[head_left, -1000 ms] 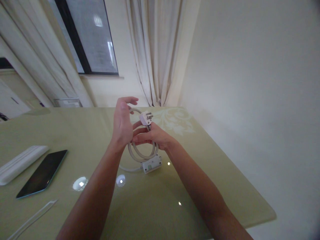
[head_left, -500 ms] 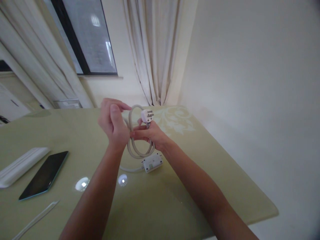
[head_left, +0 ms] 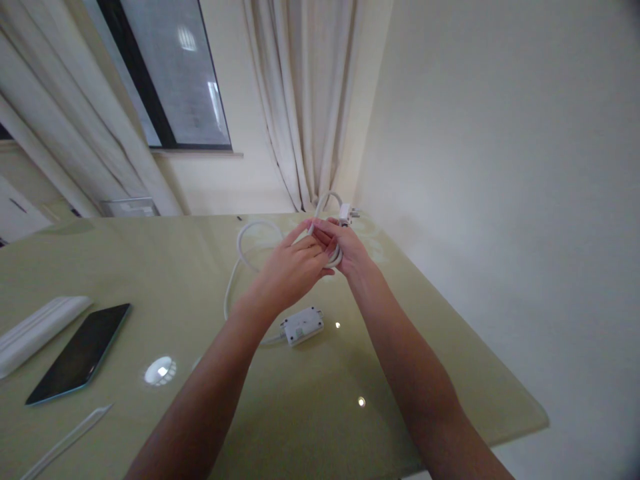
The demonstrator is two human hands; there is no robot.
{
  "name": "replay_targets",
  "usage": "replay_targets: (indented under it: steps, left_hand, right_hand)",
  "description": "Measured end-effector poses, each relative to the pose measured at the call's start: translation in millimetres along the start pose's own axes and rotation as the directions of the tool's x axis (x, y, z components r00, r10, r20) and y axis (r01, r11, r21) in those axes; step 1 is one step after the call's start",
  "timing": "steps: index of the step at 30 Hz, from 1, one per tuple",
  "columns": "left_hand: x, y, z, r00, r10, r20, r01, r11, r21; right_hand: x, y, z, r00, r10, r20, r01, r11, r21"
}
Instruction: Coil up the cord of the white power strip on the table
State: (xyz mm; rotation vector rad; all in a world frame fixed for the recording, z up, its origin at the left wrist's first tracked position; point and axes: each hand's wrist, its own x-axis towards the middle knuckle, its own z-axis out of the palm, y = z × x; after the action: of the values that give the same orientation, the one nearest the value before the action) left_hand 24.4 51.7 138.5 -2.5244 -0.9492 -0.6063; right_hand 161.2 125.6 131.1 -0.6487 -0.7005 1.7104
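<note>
A white power cord (head_left: 241, 241) is partly coiled between my hands above the far part of the table. My right hand (head_left: 349, 245) is closed around the coil, with the cord's plug (head_left: 345, 214) sticking up beside it, prongs to the right. My left hand (head_left: 295, 263) meets it from the left, its fingers bent over the cord and covering part of the coil. A loose loop runs left and down behind my left forearm to a white power strip end (head_left: 302, 326), which lies on the table below my hands.
To the left, a black tablet (head_left: 80, 353) lies by a long white case (head_left: 43, 331). A thin white stylus-like strip (head_left: 67, 440) is nearer me. The greenish table (head_left: 310, 413) borders the wall (head_left: 500, 200) on the right; curtains (head_left: 305, 100) hang behind.
Both hands have moved right. My left hand has turned over and come down onto the coil beside my right hand. The coil and plug have shifted right, and a loose loop shows at left.
</note>
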Motion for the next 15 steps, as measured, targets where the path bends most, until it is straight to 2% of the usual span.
replay_targets:
  steps: [2, 4, 6, 7, 8, 10, 11, 12, 13, 15]
  left_hand:
    - [2, 1, -2.5, 0.999, -0.031, -0.007, 0.031, 0.999, -0.021]
    - [2, 2, -7.4, 0.989, -0.147, -0.017, 0.146, 0.986, -0.08]
    - [1, 2, -13.4, 0.942, -0.328, -0.068, 0.306, 0.925, -0.226]
    - [1, 1, -16.8, 0.899, -0.424, -0.112, 0.366, 0.866, -0.34]
    - [0, -1, -20.7, 0.842, -0.517, -0.154, 0.396, 0.786, -0.474]
    - [-2, -6, -30.5, 0.712, -0.677, -0.188, 0.342, 0.567, -0.749]
    - [-3, -9, -36.5, 0.657, -0.737, -0.158, 0.274, 0.429, -0.861]
    - [-4, -11, -43.2, 0.622, -0.777, -0.097, 0.197, 0.276, -0.941]
    - [-6, -14, -50.4, 0.608, -0.794, -0.022, 0.124, 0.122, -0.985]
    - [-8, -18, -64.2, 0.62, -0.776, 0.113, 0.022, -0.126, -0.992]
  right_hand:
    - [-1, -6, 1, 1.0, 0.01, -0.011, -0.01, 1.0, 0.001]
    - [-4, -11, 3, 1.0, -0.024, 0.019, 0.024, 1.0, -0.018]
    - [-9, -14, 7, 0.994, -0.065, 0.089, 0.072, 0.994, -0.076]
    - [-12, -13, 10, 0.989, -0.071, 0.131, 0.087, 0.989, -0.12]
    - [-14, -12, 12, 0.983, -0.068, 0.172, 0.098, 0.981, -0.169]
    - [-17, -7, 16, 0.97, -0.053, 0.238, 0.12, 0.954, -0.274]
    - [-18, -4, 17, 0.964, -0.049, 0.262, 0.137, 0.935, -0.328]
    - [-18, -1, 18, 0.958, -0.049, 0.284, 0.16, 0.909, -0.384]
    - [-18, 2, 18, 0.95, -0.048, 0.309, 0.188, 0.877, -0.441]
    - [-19, 8, 18, 0.922, -0.041, 0.385, 0.262, 0.797, -0.545]
